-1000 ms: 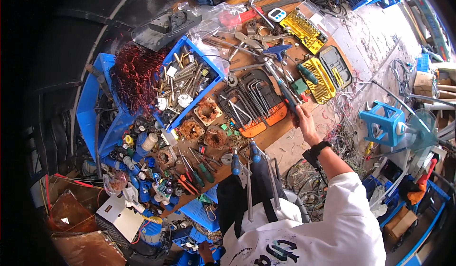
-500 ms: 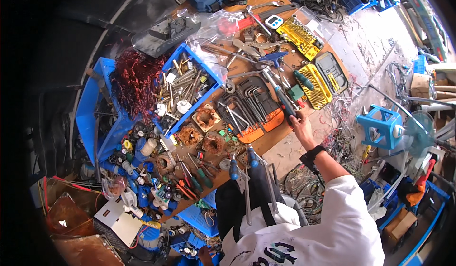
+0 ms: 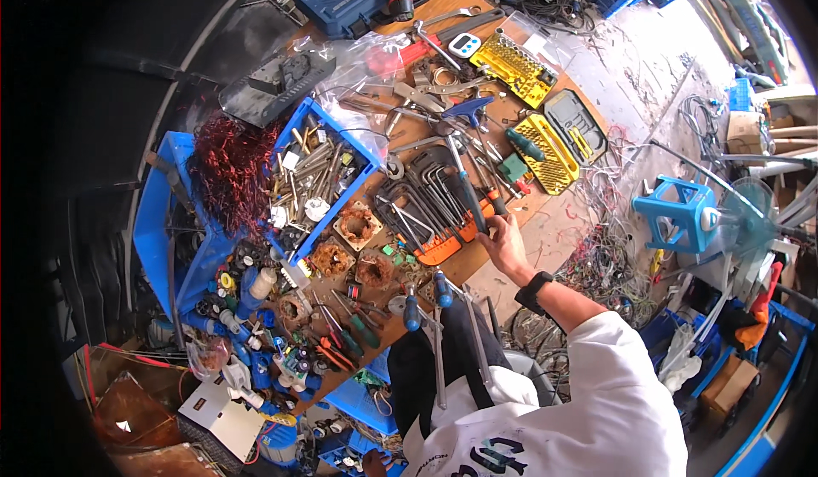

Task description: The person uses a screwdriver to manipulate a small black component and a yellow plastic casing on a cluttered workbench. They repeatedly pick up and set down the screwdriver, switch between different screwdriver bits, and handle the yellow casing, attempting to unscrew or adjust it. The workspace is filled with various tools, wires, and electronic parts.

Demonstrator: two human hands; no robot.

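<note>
My right hand (image 3: 504, 245) reaches over the table's front edge, its fingers closed round the dark handle end of a long, slim tool (image 3: 467, 189). The tool's exact kind is unclear. Its far end lies among loose tools. Just left of it is an orange-and-black pouch (image 3: 439, 251) with several hex keys (image 3: 439, 183). A second dark handle with orange (image 3: 495, 202) lies close to my fingers. Beyond that are a green-handled screwdriver (image 3: 525, 144) and a yellow bit case (image 3: 554, 163). My left hand is out of sight.
A blue bin (image 3: 368, 163) of metal parts and a tangle of red wire (image 3: 230, 170) stand left. Rusty square-flanged parts (image 3: 356, 225) and pliers (image 3: 335, 351) lie nearer. Two blue-ended metal rods (image 3: 439, 349) rise before my torso. A blue stool (image 3: 677, 213) stands right.
The view has shifted, so most of the table appears farther left. My right hand has moved left and slightly nearer with the long tool, which now lies closer to the hex keys.
</note>
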